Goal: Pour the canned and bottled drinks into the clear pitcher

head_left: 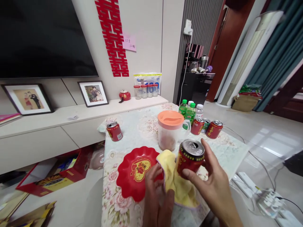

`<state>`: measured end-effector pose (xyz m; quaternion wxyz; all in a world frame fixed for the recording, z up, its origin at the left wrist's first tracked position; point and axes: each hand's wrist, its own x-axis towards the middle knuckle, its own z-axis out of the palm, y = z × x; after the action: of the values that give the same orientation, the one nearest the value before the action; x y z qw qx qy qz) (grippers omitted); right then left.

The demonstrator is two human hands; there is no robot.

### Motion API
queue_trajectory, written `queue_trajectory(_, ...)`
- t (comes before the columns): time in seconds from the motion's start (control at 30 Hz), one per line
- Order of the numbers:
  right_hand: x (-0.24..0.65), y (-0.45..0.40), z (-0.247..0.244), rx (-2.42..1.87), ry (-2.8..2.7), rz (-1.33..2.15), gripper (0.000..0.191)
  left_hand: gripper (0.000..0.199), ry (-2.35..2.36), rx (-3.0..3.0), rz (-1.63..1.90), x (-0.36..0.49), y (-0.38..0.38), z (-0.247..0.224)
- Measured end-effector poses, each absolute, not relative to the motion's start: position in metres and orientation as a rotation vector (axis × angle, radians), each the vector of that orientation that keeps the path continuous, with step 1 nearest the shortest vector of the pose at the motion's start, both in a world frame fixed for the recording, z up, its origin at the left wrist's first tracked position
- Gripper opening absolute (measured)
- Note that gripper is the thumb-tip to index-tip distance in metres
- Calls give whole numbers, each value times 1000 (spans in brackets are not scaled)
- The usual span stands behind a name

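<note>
My right hand [213,179] grips an opened red can [190,157] with a black band at its top, lifted above the table. Bunched in my left hand [157,192] is a yellow cloth [169,167] with a purple edge; it hangs beside and beneath the can. A red scalloped plate [127,170] with a gold heart design lies left of my left hand. Behind the cloth stands a clear pitcher [167,137] with an orange lid.
A red can [114,131] stands at the table's left. More cans [214,129] and green-capped bottles [190,112] stand at the back right. The floral tablecloth [118,205] covers the table. A red box [56,176] is on the floor at left.
</note>
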<state>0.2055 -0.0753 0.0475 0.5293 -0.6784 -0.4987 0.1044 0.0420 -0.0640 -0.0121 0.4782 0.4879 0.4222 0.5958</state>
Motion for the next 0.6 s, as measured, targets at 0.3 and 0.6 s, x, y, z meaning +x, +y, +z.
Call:
queue_trajectory(0.3, 303, -11, 14, -1839, -855, 25, 112, 56, 1008, 1728, 1488, 61, -77, -57)
queue_trajectory(0.6, 360, 42, -30, -1833, -793, -122, 101, 66, 1130, 2121, 1343, 50, -71, -73)
